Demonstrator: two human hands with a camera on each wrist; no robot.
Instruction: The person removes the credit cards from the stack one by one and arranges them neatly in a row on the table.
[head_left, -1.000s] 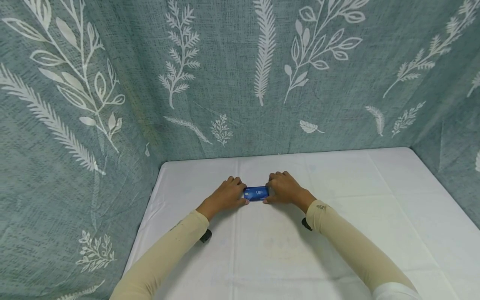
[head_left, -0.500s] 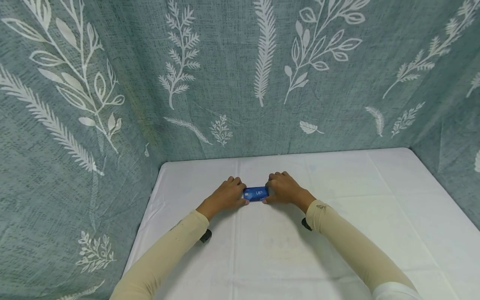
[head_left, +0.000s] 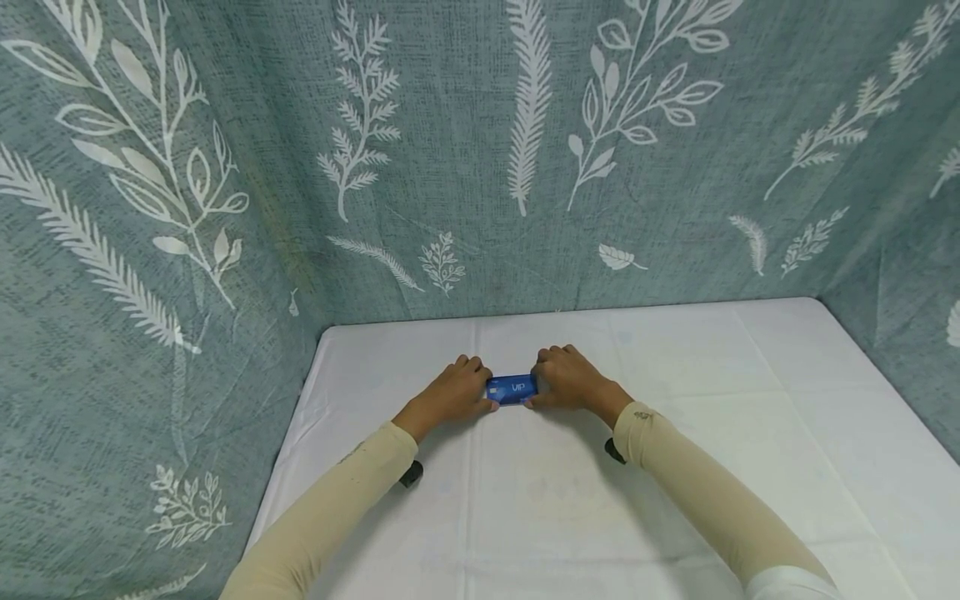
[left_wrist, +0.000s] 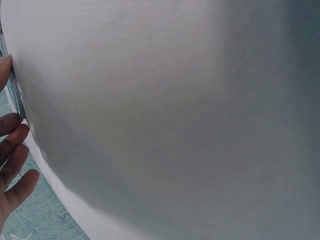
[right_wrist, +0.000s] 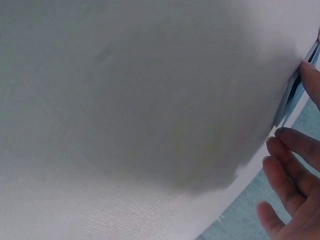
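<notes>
A blue card [head_left: 512, 389] printed "VIP" with a gold chip lies face up between both hands near the far part of the table in the head view. Edge-on, the wrist views show several thin layers, like a small stack of cards [left_wrist: 18, 95]; in the right wrist view the layers [right_wrist: 289, 95] stand slightly apart. My left hand [head_left: 453, 390] pinches the left short end between thumb and forefinger. At the opposite end my right hand [head_left: 567, 379] pinches it the same way. The other fingers of both hands stay off the cards.
A white cloth [head_left: 540, 500] covers the table. Its far edge runs along a green curtain [head_left: 480, 167] with white leaf prints, which also hangs at the left and right sides. Small black devices [head_left: 411, 474] sit under both wrists, below beige sleeves [head_left: 337, 508].
</notes>
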